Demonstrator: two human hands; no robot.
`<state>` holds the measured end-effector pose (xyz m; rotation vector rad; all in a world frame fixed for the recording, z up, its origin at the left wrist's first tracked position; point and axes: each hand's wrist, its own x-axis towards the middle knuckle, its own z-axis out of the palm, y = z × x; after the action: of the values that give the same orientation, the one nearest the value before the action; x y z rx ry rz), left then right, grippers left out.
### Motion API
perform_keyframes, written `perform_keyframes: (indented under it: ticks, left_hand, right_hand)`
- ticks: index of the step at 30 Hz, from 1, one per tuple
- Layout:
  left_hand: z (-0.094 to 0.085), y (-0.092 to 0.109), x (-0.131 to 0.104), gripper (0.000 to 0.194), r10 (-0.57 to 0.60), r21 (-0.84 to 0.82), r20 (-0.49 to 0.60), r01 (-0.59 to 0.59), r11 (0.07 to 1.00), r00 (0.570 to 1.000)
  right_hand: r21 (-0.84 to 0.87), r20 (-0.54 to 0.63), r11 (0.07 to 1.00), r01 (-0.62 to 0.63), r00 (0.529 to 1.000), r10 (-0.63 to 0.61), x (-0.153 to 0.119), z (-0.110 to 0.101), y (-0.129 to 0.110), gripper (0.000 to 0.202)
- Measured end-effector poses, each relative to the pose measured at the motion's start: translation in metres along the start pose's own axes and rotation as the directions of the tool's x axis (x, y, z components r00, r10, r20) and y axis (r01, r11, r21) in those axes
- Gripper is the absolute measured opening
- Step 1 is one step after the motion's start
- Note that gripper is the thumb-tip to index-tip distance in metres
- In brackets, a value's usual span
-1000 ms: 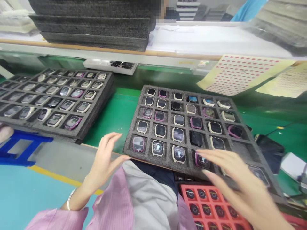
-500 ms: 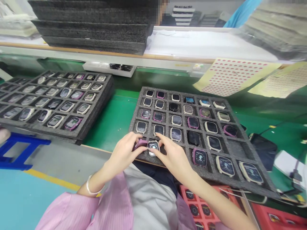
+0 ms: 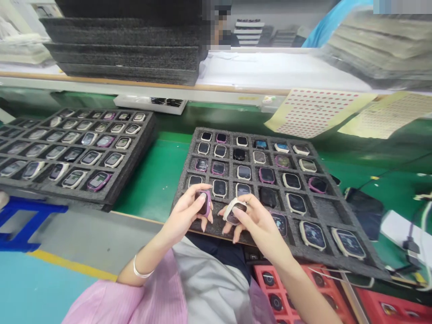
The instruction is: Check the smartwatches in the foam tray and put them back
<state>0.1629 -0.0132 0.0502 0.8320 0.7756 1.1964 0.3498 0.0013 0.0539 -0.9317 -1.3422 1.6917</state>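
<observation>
Head view, left hand: the person's left hand [image 3: 186,210] is closed around one purple watch [image 3: 207,204], thumb on its face.
Right hand: closed around one cream watch [image 3: 232,211], thumb and fingers gripping it; the two hands are apart.
Held watches: two, both raised over the front-left part of the central foam tray [image 3: 231,165].
Central tray: six seated watches [image 3: 241,141] in its back row; three show in its front row, right of the hands.
Left of it: one larger foam tray [image 3: 137,165], filled with many watches, too blurred at its far end to count.
Below it: two red trays [image 3: 282,290] [image 3: 374,301], partly out of view, the left one holding round dark pieces [image 3: 275,302].
Tabletop: green tabletop [image 3: 162,168] under both foam trays.
Behind it: one white shelf [image 3: 263,67] bearing one black foam stack [image 3: 128,58]; two yellow sheets [image 3: 319,112] [image 3: 381,114] hang from its edge.
Floor: grey floor [image 3: 131,236] with one yellow stripe [image 3: 76,265], beside one blue stool [image 3: 23,227].
</observation>
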Motion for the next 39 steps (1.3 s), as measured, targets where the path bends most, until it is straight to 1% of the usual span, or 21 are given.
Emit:
perform_keyframes:
  ticks: [2, 5, 9, 11, 13, 18, 21, 23, 26, 30, 34, 39]
  left_hand:
    - [0.002, -0.002, 0.001, 0.033, -0.025, 0.062, 0.013, 0.024, 0.998, 1.000]
    - [0.005, -0.006, 0.002, 0.034, -0.018, 0.197, 0.015, 0.015, 0.980, 1.000]
    - [0.006, -0.010, 0.002, 0.028, -0.033, 0.325, -0.040, 0.045, 0.945, 0.999]
    - [0.006, -0.010, 0.001, 0.025, -0.047, 0.382, -0.042, 0.059, 0.922, 0.998]
    - [0.007, -0.011, 0.001, 0.025, -0.037, 0.425, -0.038, 0.050, 0.904, 0.999]
    - [0.011, -0.013, 0.001, 0.029, 0.015, 0.430, -0.050, 0.008, 0.903, 0.999]
    - [0.013, -0.014, 0.006, 0.031, 0.062, 0.438, -0.023, -0.046, 0.898, 0.998]
    - [0.013, -0.014, 0.009, 0.030, 0.067, 0.429, -0.001, -0.060, 0.901, 0.998]
    - [0.010, -0.017, 0.011, 0.029, 0.061, 0.423, -0.002, -0.054, 0.905, 0.998]
    - [0.006, -0.021, 0.005, 0.027, 0.057, 0.440, -0.017, -0.043, 0.897, 0.998]
    - [0.005, -0.024, -0.002, 0.029, 0.069, 0.479, -0.045, -0.040, 0.877, 0.997]
    - [0.005, -0.024, -0.004, 0.031, 0.027, 0.524, -0.061, 0.009, 0.851, 0.998]
  right_hand:
    - [-0.011, -0.049, 1.000, 0.000, 0.999, 0.000, -0.001, -0.003, 0.000, 0.023]
    - [-0.043, -0.105, 0.999, 0.026, 0.994, -0.030, -0.004, -0.010, 0.000, 0.031]
    - [0.037, -0.060, 0.999, 0.025, 0.998, -0.023, -0.007, -0.016, 0.000, 0.038]
    - [0.076, -0.030, 0.997, 0.015, 0.999, -0.013, -0.007, -0.017, 0.000, 0.041]
    - [0.106, -0.011, 0.994, 0.006, 1.000, -0.005, -0.006, -0.017, 0.000, 0.045]
    - [0.144, -0.024, 0.989, -0.018, 0.999, 0.022, -0.005, -0.017, 0.000, 0.050]
    - [0.145, -0.029, 0.989, -0.016, 0.999, 0.020, -0.005, -0.018, 0.001, 0.051]
    - [0.148, -0.042, 0.989, -0.006, 0.999, 0.012, -0.006, -0.018, 0.002, 0.050]
    - [0.148, -0.071, 0.989, 0.007, 0.997, 0.003, -0.008, -0.016, 0.001, 0.048]
    - [0.120, -0.133, 0.993, 0.018, 0.991, -0.002, -0.012, -0.011, 0.001, 0.041]
    - [0.109, -0.164, 0.992, 0.058, 0.986, -0.039, -0.015, -0.008, 0.003, 0.038]
    - [0.093, -0.181, 0.994, 0.061, 0.983, -0.043, -0.018, -0.009, 0.005, 0.034]
